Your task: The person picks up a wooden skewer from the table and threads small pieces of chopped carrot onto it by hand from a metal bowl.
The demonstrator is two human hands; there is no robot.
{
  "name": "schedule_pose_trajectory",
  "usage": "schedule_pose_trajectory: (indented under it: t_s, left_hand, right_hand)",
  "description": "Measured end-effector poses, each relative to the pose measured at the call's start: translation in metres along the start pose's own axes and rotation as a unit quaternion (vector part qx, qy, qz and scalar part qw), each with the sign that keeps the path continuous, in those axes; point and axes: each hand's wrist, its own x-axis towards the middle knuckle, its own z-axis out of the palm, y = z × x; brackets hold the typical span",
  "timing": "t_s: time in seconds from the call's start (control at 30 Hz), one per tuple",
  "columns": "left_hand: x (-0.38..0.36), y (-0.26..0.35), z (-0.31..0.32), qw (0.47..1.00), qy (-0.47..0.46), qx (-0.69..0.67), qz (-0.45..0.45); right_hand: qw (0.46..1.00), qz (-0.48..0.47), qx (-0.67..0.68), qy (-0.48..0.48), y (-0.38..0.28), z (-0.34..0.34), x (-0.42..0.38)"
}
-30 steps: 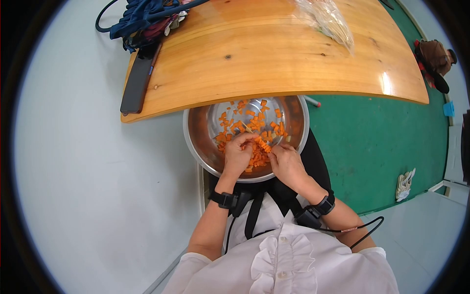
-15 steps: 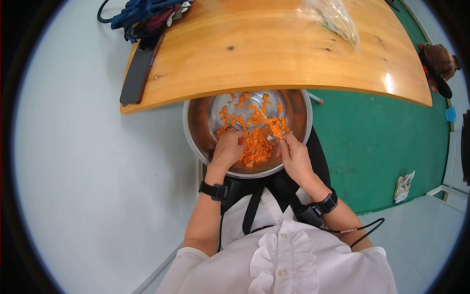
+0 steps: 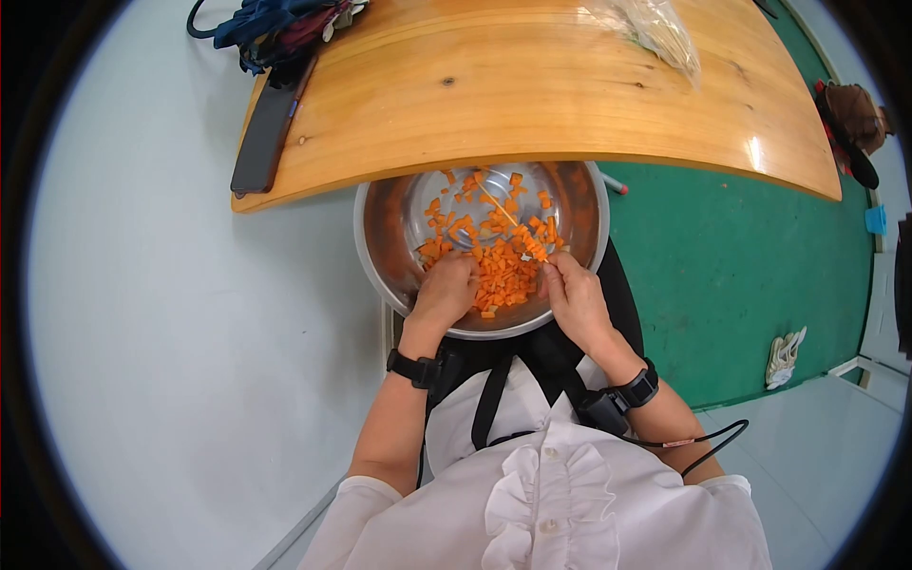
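At frame centre, a round shiny steel bowl (image 3: 380, 237) holds small orange carrot cubes (image 3: 501, 271). The left hand (image 3: 443, 293) rests curled among them (grip unclear); the right hand (image 3: 575, 296) pinches a thin pale stick (image 3: 503, 211) threaded with cubes.

The bowl (image 3: 385, 249) sits on the person's lap, its far rim under the table (image 3: 532, 95) edge. Carrot cubes (image 3: 499, 271) lie in it. On the table, a phone (image 3: 263, 138) lies left, a bag (image 3: 655, 33) far right.
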Motion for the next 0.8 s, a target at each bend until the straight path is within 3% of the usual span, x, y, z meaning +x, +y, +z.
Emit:
schedule_pose_trajectory:
  t_s: [0.13, 0.23, 0.53, 0.63, 0.8]
  left_hand:
    - [0.002, -0.005, 0.007, 0.978, 0.075, -0.171, -0.094]
    - [0.008, -0.029, 0.017, 0.957, 0.176, -0.227, -0.032]
    - [0.008, -0.019, -0.006, 0.966, 0.122, -0.213, -0.081]
    - [0.01, -0.021, -0.003, 0.93, 0.153, -0.323, -0.088]
    - [0.009, -0.016, -0.011, 0.909, 0.201, -0.342, -0.127]
  right_hand:
    - [1.0, 0.0, 0.006, -0.005, 0.0, -0.001, 0.0]
    - [1.0, -0.007, 0.005, -0.006, 0.0, -0.001, 0.0]
    - [0.999, -0.042, -0.031, 0.01, 0.009, 0.003, -0.001]
    - [0.999, -0.032, -0.027, -0.017, 0.008, 0.001, -0.001]
    - [0.993, -0.091, -0.064, -0.034, 0.006, 0.001, -0.001]
